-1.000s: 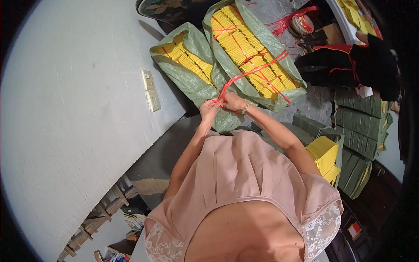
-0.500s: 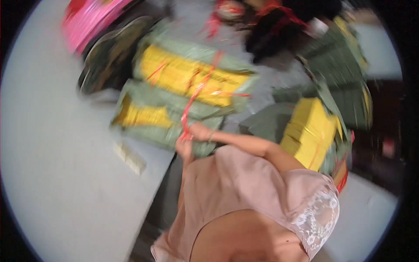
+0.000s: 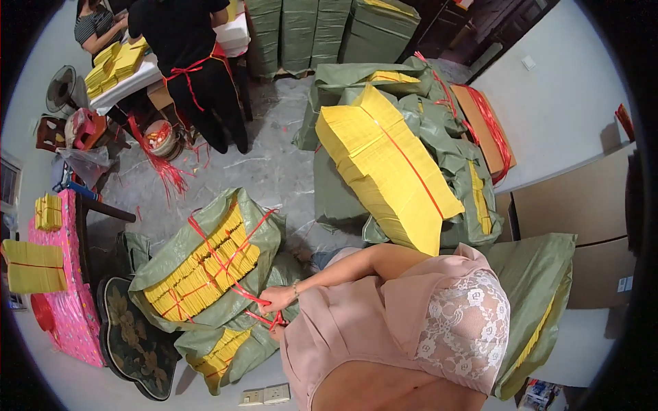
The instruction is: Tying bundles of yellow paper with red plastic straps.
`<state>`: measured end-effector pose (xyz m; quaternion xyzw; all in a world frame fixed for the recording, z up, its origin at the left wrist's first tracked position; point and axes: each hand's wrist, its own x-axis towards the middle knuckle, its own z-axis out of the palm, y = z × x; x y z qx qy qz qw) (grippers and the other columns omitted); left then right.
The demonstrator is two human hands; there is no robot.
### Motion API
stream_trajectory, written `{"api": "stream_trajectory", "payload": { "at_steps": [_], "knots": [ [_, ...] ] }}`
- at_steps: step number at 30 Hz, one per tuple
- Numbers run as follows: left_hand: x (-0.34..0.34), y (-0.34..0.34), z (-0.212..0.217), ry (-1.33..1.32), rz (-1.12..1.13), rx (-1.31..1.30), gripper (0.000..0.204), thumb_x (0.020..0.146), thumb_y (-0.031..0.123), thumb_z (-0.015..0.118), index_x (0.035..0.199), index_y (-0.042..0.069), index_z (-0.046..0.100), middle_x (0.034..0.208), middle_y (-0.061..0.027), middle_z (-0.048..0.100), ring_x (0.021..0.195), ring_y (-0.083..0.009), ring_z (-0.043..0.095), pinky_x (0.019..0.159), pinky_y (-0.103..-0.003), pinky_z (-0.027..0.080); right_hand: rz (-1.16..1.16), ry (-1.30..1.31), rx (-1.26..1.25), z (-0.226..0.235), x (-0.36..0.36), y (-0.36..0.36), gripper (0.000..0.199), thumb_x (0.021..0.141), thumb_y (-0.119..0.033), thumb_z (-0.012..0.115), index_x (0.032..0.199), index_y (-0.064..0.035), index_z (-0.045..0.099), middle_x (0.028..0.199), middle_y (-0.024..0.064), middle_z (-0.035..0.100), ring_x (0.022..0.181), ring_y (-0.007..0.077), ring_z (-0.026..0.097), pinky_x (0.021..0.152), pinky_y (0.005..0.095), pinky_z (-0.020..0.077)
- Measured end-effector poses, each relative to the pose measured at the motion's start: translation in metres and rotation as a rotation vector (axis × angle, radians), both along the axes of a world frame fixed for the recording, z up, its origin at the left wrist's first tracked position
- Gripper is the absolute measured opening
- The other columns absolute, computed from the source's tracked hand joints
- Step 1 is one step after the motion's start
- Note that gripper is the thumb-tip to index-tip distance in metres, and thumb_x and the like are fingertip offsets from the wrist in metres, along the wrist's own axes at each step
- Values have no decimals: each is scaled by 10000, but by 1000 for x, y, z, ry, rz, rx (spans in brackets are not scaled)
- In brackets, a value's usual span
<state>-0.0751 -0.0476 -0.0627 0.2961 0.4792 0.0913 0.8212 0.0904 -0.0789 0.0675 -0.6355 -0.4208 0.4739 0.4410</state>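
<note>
A green woven sack (image 3: 264,226) filled with bundled yellow paper (image 3: 199,281) leans on the left, with red plastic ribbon (image 3: 218,257) crossed over its open mouth. My right hand (image 3: 277,299) is closed round the ribbon at the sack's near side, a thin bracelet on its wrist. Just below it is my left hand (image 3: 276,333), with ribbon looped by its fingers; my pink top hides most of that hand. Beneath them a second green sack (image 3: 250,356) with yellow paper in its opening lies against the first.
To the right, a tall yellow paper stack (image 3: 384,164) bound with red ribbon rests on more green sacks (image 3: 445,157). A co-worker in black (image 3: 181,41) stands by a white-covered table (image 3: 147,75). A dark scalloped panel (image 3: 137,335) and pink-covered table (image 3: 75,274) stand left.
The view has swung round and sharpened, bringing the co-workers and far tables into sight. Both hands stay at the red ribbon; they were close together before and are slightly apart now.
</note>
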Motion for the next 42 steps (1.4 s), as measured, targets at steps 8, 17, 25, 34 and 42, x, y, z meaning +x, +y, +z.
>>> {"api": "stream_trajectory", "payload": {
  "at_steps": [8,17,25,34,42],
  "knots": [
    [-19,1,40,133,341,-301,74,865,86,468,896,63,531,674,-20,549,564,-122,503,492,-254,405,-98,354,-54,7,20,-2,191,819,-248,603,789,-60,614,700,15,592,637,105,556,539,284,463],
    [-14,-13,122,100,390,-251,191,859,336,554,782,169,499,587,85,430,526,-72,440,512,-250,380,-462,618,-151,22,75,14,245,891,-262,512,980,-49,594,616,-32,554,609,73,560,536,178,374],
    [-39,-31,130,100,287,-38,222,843,353,574,760,151,537,600,78,467,548,-45,408,547,-199,316,-501,719,2,63,113,30,231,888,-228,533,971,-17,575,722,-6,559,711,100,556,710,258,475],
    [-38,-65,152,-200,983,-159,238,900,283,490,727,123,523,762,-5,609,842,-137,568,801,-286,410,-347,307,-241,79,133,24,446,853,-237,576,1196,19,452,1117,81,535,985,158,535,823,268,432],
    [-62,-56,220,-211,1002,127,264,928,275,432,744,98,497,495,47,314,459,-90,335,561,-249,373,403,-431,92,95,68,13,338,833,-110,554,1160,-41,499,999,134,571,897,235,572,791,316,452]
  ]
}}
